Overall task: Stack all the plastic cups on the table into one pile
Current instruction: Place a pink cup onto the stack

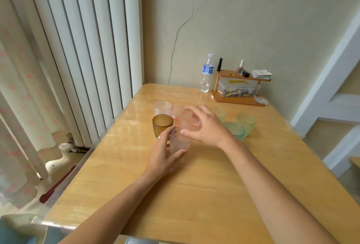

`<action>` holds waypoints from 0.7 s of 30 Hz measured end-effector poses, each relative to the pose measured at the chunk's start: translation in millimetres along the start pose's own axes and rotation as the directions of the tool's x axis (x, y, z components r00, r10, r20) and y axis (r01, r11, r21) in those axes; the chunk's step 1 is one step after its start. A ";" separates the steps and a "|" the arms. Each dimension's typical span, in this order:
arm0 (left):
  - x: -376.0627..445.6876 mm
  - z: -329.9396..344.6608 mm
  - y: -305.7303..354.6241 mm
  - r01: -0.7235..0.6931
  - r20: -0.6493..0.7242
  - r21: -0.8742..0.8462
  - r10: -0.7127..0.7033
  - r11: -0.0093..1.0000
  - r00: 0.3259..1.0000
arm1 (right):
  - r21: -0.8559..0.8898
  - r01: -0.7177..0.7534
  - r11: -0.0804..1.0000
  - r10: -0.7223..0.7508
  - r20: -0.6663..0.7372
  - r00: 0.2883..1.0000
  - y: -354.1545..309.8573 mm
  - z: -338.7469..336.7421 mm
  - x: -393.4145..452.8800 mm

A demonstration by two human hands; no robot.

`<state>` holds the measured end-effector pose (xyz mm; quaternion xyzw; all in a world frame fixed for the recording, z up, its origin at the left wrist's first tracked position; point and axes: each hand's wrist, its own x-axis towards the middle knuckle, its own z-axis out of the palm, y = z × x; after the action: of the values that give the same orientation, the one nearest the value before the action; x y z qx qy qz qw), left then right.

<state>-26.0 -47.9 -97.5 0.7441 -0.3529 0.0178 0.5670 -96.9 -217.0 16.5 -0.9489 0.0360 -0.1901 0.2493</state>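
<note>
The left hand (165,154) grips a frosted cup (178,145) standing mid-table (194,195), while the right hand (204,125) clasps a pink cup (188,127) seated in its mouth. The pile looks barely begun: an amber cup (162,125), a clear cup (161,107), another pink cup (176,110) and three green cups (246,124) stand loose toward the far edge.
</note>
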 end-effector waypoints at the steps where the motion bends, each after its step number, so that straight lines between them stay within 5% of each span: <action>1: 0.7 -0.2 0.1 0.006 0.005 0.005 -0.006 1.000 1.000 | -0.005 -0.010 1.000 0.011 0.043 0.999 -0.4 5.6 0.3; 13: 3.0 10.7 2.8 -0.009 0.018 0.036 0.008 0.999 1.000 | 0.096 -0.144 0.985 0.118 0.234 0.965 8.6 22.4 -7.8; 16: -1.6 13.9 2.2 0.043 0.040 -0.037 -0.042 0.998 0.998 | 0.160 -0.182 0.970 0.184 0.001 0.983 23.4 11.4 -13.8; 19: -1.7 15.5 -1.3 0.061 0.050 -0.060 -0.058 0.996 0.997 | 0.028 -0.235 0.972 0.229 -0.359 0.905 48.5 8.3 -22.8; 21: -0.3 16.2 -2.0 0.076 0.059 -0.061 -0.072 0.995 0.996 | -0.134 -0.297 0.945 0.201 -0.477 0.856 61.8 8.4 -30.3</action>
<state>-31.3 -61.4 -105.0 0.7387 -0.3414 -0.0357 0.5801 -120.1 -262.1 -30.8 -0.8849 0.2359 -0.3691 0.1583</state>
